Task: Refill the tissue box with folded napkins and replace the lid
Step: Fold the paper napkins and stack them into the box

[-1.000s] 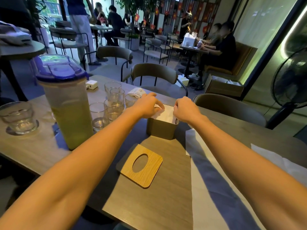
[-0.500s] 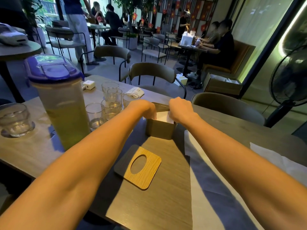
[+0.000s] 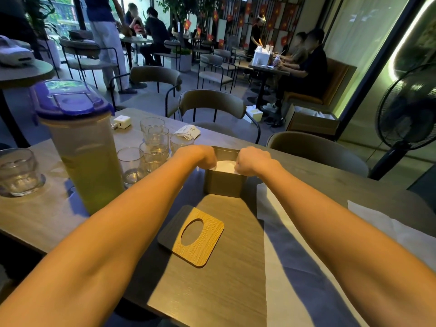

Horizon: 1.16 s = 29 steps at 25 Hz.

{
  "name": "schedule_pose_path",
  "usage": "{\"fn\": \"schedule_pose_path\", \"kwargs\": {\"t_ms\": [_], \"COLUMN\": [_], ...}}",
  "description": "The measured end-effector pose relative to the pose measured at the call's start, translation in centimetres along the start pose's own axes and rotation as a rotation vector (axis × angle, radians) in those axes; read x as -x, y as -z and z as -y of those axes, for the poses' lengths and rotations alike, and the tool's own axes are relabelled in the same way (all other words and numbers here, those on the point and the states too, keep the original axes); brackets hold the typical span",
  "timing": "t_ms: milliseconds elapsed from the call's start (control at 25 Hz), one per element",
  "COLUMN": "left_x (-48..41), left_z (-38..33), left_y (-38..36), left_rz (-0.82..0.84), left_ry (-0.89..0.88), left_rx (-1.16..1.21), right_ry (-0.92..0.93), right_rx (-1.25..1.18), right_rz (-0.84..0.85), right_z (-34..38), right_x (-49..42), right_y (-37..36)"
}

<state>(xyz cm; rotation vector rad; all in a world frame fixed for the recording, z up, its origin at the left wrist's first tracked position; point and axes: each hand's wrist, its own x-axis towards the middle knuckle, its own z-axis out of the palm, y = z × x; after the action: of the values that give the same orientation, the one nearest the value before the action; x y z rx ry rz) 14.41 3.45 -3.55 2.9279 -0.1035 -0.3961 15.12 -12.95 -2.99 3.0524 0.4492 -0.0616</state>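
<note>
Place: I am in a café or restaurant dining room.
Seating: around me stand many small tables with matching padded chairs (image 3: 212, 102) on thin metal legs.
Guests: other people sit at tables across the room (image 3: 304, 64); one person stands by a far table (image 3: 103, 31).
My table: a long wooden table (image 3: 224, 291) carries a large pitcher (image 3: 82, 147) of greenish drink with a blue lid, beside a cluster of empty drinking glasses (image 3: 153, 142).
Decor: rows of small red flags (image 3: 240, 20) hang on a slatted partition, with potted greenery near it.
Comfort: a black pedestal fan (image 3: 408, 114) stands by the glass wall.
</note>
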Motion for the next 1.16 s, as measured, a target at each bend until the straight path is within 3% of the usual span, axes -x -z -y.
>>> {"fn": "schedule_pose_path", "kwargs": {"t_ms": [120, 280, 400, 560, 720, 880, 1160], "left_x": [1.5, 4.7, 7.3, 10.6, 12.8, 12.2, 10.9], "left_z": [-0.2, -1.8, -5.3, -10.6, -16.0, -17.7, -16.9], "left_y": [0.3, 2.0, 3.0, 2.5, -1.6, -6.7, -12.4], "left_rz": [-0.091, -0.491, -0.605, -0.556, -0.38, -0.257, -0.195], "left_ry": [-0.027, -0.072, -0.16, -0.33, -0.426, -0.419, -0.317], "left_rx": [0.041, 0.059, 0.095, 0.2, 0.207, 0.177, 0.033], "right_ry": [0.02, 0.053, 0.05, 0.039, -0.019, -0.085, -0.226], "right_rx": [-0.11, -0.32, -0.372, -0.368, -0.37, -0.395, -0.482], "right_rz": [0.035, -0.157, -0.168, -0.01, -0.001, 0.071, -0.004], "right_z": [-0.7, -2.7, -6.0, -10.5, -14.4, -16.5, -18.0], "right_x": [0.6, 3.7, 7.4, 12.8, 18.3, 22.4, 25.5], "right_y": [0.5, 2.9, 4.7, 4.6, 2.1, -1.3, -6.1]}}
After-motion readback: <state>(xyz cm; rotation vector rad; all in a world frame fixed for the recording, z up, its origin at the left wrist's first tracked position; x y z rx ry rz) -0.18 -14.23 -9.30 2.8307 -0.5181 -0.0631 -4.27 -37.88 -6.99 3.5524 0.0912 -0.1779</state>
